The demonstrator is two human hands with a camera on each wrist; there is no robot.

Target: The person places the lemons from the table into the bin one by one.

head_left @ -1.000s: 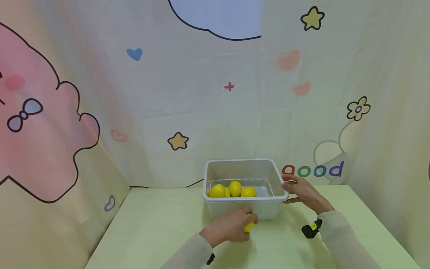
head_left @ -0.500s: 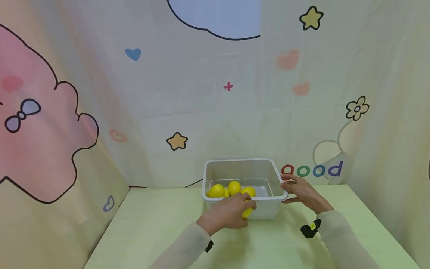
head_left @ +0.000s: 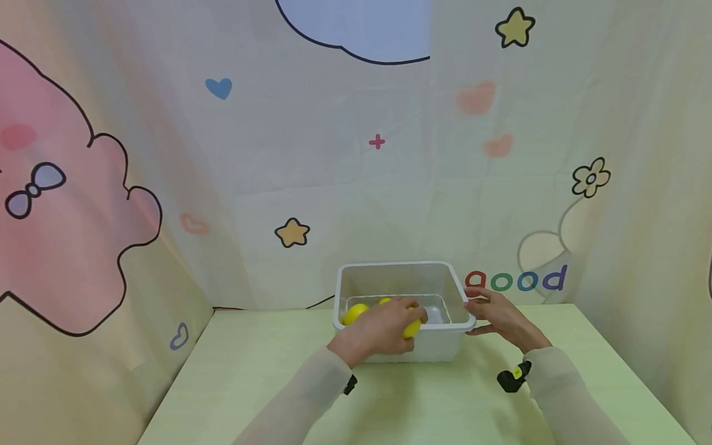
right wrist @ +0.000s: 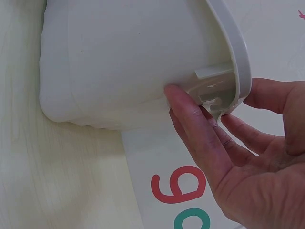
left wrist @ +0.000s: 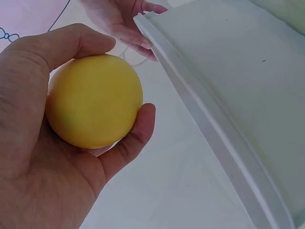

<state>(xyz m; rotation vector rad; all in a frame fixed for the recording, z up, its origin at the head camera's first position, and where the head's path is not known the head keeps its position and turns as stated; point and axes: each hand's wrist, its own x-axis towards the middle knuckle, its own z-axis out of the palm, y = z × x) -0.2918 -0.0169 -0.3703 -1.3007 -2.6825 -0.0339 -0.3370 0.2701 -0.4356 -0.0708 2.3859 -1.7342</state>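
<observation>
In the head view my left hand (head_left: 381, 327) is over the front rim of a white plastic bin (head_left: 436, 347). It holds a lemon (left wrist: 95, 102), smooth and round in the left wrist view, between curled fingers and thumb. Inside the bin lie more lemons (head_left: 355, 313), partly hidden behind that hand. My right hand (head_left: 503, 318) grips the bin's right rim near the front corner. From the right wrist view, one finger presses the outer wall (right wrist: 124, 57) below the rim while the thumb lies on the rim's other side.
The bin stands on a pale wooden table (head_left: 245, 377). Behind it hangs a curtain (head_left: 334, 185) printed with stars, hearts and coloured letters. A black wrist device (head_left: 513, 378) sits at the right sleeve.
My left hand has lifted the lemon from the table in front of the bin up to and over the front rim. The right hand stays at the bin's right rim.
</observation>
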